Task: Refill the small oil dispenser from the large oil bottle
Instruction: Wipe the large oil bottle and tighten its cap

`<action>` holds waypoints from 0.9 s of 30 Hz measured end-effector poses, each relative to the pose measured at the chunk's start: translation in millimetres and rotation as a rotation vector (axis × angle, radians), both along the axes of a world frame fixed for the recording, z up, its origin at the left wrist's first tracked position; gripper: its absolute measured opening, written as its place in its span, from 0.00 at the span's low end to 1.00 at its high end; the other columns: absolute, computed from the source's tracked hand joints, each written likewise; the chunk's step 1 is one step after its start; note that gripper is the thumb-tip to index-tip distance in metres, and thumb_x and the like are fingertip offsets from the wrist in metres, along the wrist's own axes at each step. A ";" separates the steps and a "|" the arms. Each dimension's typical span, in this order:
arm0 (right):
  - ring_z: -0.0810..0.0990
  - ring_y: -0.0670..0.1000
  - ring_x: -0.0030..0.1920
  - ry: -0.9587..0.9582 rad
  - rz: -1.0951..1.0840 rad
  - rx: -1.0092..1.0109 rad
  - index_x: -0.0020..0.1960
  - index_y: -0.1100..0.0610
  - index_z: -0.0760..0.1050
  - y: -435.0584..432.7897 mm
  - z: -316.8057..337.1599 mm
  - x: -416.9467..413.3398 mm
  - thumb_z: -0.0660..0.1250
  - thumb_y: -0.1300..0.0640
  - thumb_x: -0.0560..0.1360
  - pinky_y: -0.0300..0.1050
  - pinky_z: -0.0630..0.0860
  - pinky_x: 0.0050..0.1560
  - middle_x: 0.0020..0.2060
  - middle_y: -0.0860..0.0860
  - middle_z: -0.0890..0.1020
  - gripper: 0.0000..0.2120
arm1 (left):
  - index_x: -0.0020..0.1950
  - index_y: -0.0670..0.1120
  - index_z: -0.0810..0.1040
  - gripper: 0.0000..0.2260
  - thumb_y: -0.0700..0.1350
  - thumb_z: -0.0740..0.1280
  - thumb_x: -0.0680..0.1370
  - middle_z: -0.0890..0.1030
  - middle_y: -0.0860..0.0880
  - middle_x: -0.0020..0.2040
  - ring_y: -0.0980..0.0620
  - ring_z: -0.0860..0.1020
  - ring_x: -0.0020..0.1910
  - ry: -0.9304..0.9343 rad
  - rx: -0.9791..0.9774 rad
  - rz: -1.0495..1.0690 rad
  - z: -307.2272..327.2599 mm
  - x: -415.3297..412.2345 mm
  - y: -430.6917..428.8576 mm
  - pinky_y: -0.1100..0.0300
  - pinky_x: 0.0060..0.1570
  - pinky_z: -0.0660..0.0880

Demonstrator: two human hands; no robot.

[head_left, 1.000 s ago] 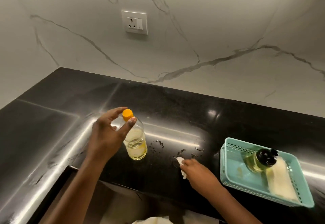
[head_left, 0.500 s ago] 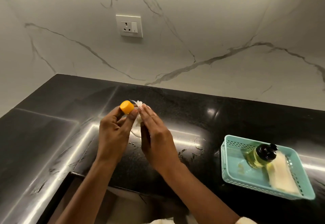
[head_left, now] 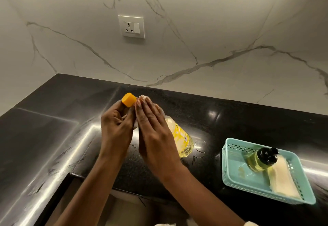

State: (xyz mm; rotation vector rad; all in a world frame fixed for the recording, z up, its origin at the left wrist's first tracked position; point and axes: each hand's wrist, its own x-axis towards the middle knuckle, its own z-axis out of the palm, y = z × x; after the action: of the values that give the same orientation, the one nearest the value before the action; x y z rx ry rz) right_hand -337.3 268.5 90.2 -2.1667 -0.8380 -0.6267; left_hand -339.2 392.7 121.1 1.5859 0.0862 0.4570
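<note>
The left hand (head_left: 116, 128) has its grip closed on the neck of the bottle (head_left: 182, 140) under the yellow cap (head_left: 129, 99); the right hand (head_left: 154, 133) presses a tissue (head_left: 142, 98) to it with straight fingers. The bottle slants over the worktop (head_left: 230, 119), cap up and away, oil-filled base toward the basket (head_left: 230, 181), which holds the dispenser (head_left: 260, 160) and a cloth (head_left: 282, 177). A second ago it stood upright.

1. This looks like a home kitchen: a polished black stone countertop (head_left: 230, 119) runs below the wall socket (head_left: 131, 26).
2. A white veined marble wall (head_left: 213, 30) surrounds the socket.
3. Below the socket is a large oil bottle (head_left: 181, 140). Down-right of the socket, a teal basket (head_left: 229, 177) holds a small oil dispenser (head_left: 260, 160).
4. Far below the socket, a dim recess (head_left: 127, 208) may be a sink.
</note>
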 end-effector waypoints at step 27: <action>0.65 0.57 0.81 0.049 -0.142 -0.225 0.82 0.61 0.62 -28.9 -21.7 -19.8 0.76 0.68 0.72 0.56 0.61 0.81 0.79 0.60 0.70 0.42 | 0.57 0.49 0.84 0.06 0.48 0.69 0.83 0.88 0.50 0.58 0.45 0.86 0.64 -0.015 -0.284 0.178 11.6 -7.2 20.1 0.35 0.64 0.81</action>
State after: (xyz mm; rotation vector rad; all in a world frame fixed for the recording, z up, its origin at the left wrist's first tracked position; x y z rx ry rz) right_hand -357.2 239.6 68.6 -2.4522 -0.7649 -0.5692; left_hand -346.4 412.8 132.7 1.3009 0.2706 0.5691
